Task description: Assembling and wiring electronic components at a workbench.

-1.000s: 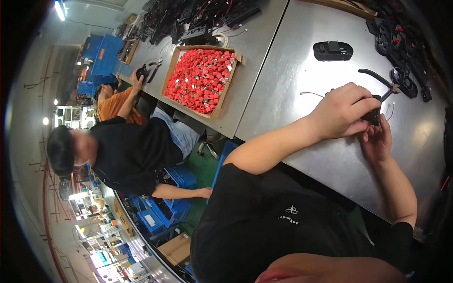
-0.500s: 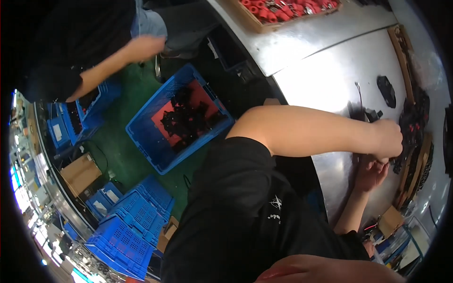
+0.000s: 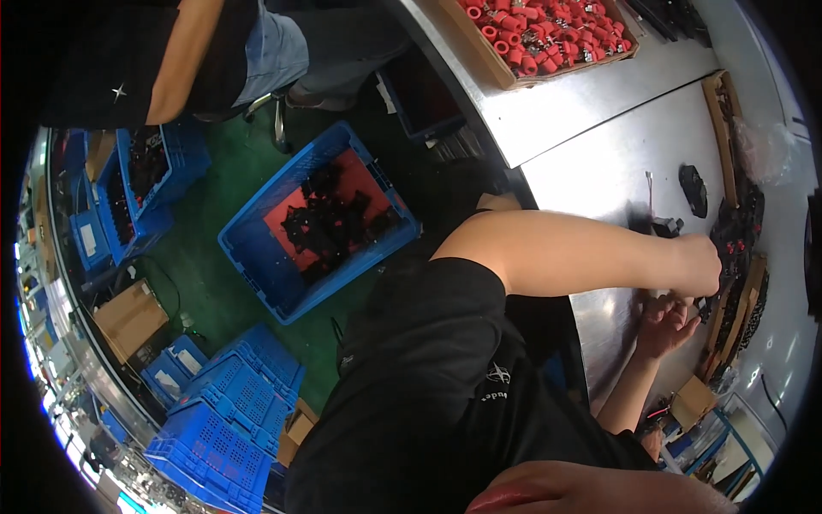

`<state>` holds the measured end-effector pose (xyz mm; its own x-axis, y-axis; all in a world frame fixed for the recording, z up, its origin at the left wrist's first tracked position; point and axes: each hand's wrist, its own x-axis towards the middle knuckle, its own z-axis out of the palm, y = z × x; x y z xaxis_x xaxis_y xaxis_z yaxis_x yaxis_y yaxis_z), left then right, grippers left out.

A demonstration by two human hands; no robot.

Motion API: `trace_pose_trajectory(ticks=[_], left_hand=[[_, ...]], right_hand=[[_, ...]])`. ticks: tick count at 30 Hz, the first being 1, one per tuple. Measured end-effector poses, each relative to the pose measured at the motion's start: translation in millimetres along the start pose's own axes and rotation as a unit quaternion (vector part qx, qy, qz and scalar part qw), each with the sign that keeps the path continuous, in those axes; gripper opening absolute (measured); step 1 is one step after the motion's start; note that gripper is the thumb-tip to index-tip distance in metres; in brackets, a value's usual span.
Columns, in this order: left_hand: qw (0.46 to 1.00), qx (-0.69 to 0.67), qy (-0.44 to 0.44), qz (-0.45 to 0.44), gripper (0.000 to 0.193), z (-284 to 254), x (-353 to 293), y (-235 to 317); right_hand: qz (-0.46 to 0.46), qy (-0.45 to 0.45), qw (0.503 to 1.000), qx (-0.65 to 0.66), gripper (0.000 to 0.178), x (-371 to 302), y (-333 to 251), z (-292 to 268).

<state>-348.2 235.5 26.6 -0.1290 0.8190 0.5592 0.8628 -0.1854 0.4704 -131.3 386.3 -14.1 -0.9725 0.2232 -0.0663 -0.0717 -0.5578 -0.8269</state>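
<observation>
My left hand (image 3: 698,265) is closed, knuckles up, over the metal table (image 3: 591,184); whatever its fingers grip is hidden beneath it. Just under it is my right hand (image 3: 662,331), palm turned up and fingers spread, with nothing visible in it. A small dark piece shows near the fingertips of both hands, too small to name. Beyond my left hand lie a small black part (image 3: 666,226) with a thin lead and a flat black oval part (image 3: 693,190). Black parts with bits of red (image 3: 738,244) are heaped along the table's far side, beside my left hand.
A cardboard tray (image 3: 505,79) of red caps stands on the table. On the floor, a blue crate (image 3: 282,315) holds black parts. Stacked blue crates (image 3: 218,428) and a cardboard box (image 3: 128,319) stand farther left. A co-worker's arm (image 3: 184,60) shows at upper left.
My right hand's fingers have spread apart, and my left hand stays closed above it. The co-worker's arm has drawn up and back. The whole view has shifted slightly.
</observation>
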Motion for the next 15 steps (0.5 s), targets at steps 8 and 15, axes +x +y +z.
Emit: trace_pose_trajectory(ticks=[8, 15], left_hand=[[0.975, -0.117, -0.149, -0.116, 0.042, -41, -15, -16], [0.917, -0.188, -0.329, -0.122, 0.058, -32, -22, -18]], right_hand=[[-0.373, 0.210, 0.801, -0.418, 0.062, -4, 14, 33], [-0.271, -0.081, 0.716, -0.638, 0.071, 21, 24, 47]])
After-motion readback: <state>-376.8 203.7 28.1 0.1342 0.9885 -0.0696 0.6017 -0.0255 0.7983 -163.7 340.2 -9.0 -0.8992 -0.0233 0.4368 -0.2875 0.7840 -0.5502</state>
